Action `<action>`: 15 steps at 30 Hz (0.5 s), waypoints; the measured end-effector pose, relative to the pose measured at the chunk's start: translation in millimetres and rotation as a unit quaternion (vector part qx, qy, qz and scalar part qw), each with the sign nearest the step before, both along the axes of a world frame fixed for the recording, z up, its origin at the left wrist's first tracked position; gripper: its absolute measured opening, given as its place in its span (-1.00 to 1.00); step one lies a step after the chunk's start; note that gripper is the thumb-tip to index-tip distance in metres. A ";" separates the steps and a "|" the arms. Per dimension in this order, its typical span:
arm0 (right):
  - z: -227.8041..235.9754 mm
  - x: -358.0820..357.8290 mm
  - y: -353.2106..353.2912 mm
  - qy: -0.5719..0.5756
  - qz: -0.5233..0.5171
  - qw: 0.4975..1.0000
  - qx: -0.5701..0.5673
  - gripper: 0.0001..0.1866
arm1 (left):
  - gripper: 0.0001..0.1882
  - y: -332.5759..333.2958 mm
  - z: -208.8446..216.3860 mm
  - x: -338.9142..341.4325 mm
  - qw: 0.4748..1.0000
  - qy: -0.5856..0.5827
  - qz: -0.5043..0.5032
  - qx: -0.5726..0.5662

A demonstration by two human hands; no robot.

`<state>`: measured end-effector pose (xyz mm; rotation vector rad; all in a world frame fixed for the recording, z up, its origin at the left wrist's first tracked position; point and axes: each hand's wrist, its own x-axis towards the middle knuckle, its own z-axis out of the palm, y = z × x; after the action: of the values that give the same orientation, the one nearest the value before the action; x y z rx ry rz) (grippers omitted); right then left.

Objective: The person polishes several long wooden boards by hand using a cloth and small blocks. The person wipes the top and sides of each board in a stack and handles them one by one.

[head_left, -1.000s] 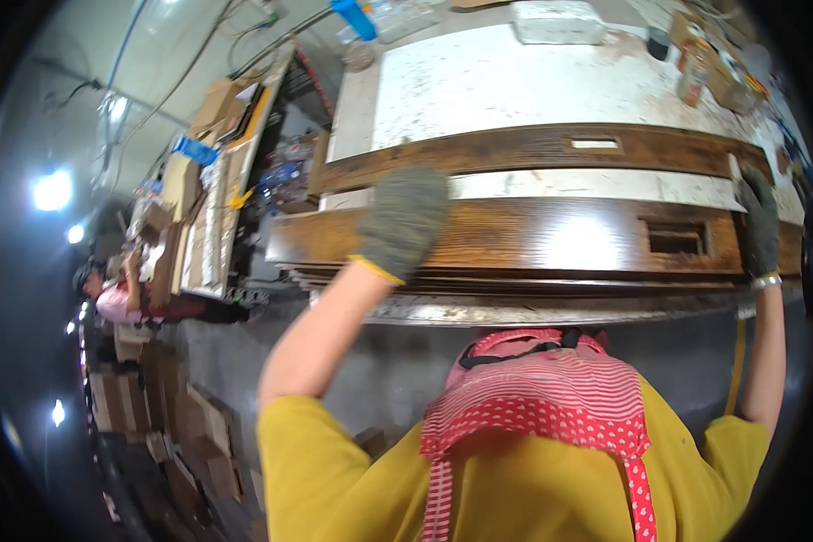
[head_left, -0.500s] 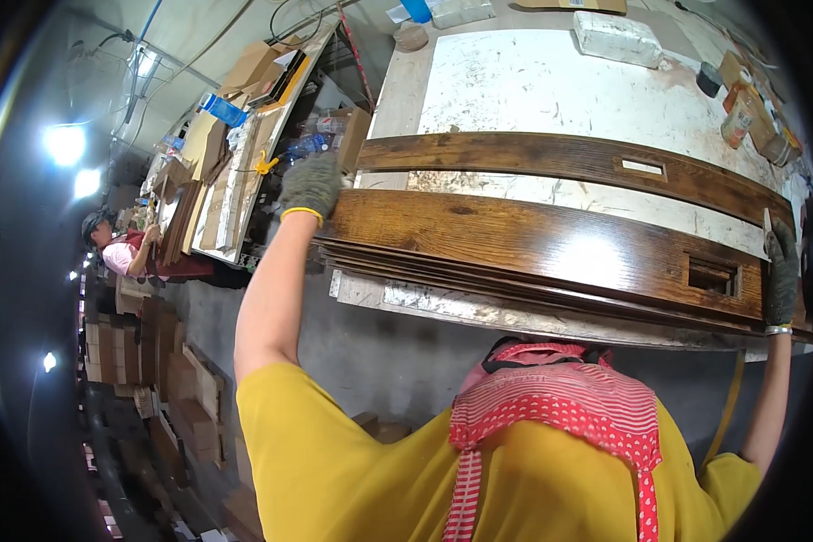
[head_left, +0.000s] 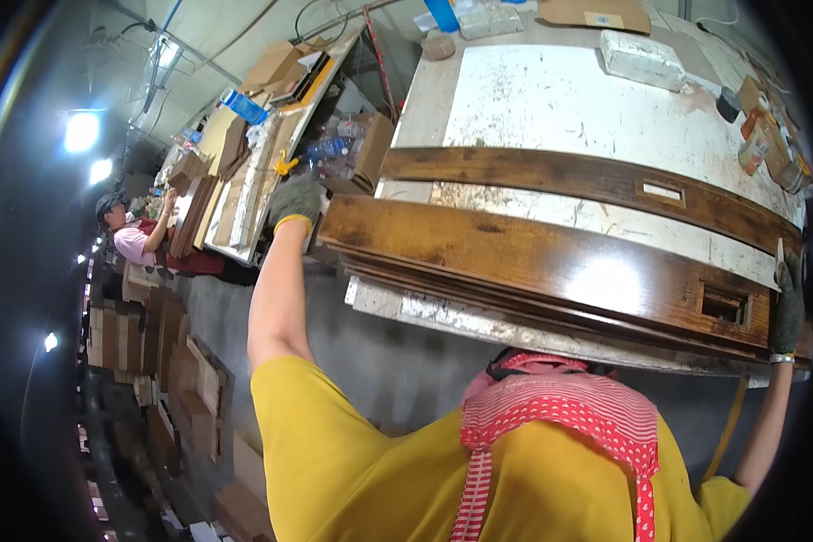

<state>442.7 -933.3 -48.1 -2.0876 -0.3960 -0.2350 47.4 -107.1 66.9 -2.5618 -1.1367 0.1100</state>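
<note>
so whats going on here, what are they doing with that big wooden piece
A person in a yellow shirt and red dotted apron holds a long dark-stained wooden board at both ends. The gloved left hand grips its left end, and the gloved right hand grips the right end. The board sits at the near edge of a white, stained workbench. A second dark board lies flat on the bench behind it. Another person works at a bench off to the left.

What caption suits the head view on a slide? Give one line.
Gloved left hand and right hand grip the ends of a dark wooden panel at the workbench edge.
</note>
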 end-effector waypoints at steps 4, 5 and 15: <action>8.1 -5.9 9.4 -0.023 0.021 0.999 -0.017 -0.56 | -0.60 22.9 -10.4 -27.1 0.983 -0.061 -0.149 0.083; 4.8 -3.6 0.9 -0.019 0.017 0.999 -0.023 -0.56 | -0.59 7.9 -7.3 -16.9 0.917 0.009 -0.344 0.202; 35.0 -19.4 32.1 0.000 0.013 0.997 -0.076 -0.55 | -0.61 -34.7 13.2 -48.7 0.945 -0.327 -0.024 0.001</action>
<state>423.3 -901.2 -13.1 -2.2294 -0.4522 -0.1955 -1.3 -141.7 80.1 -2.6919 -1.2660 -0.8079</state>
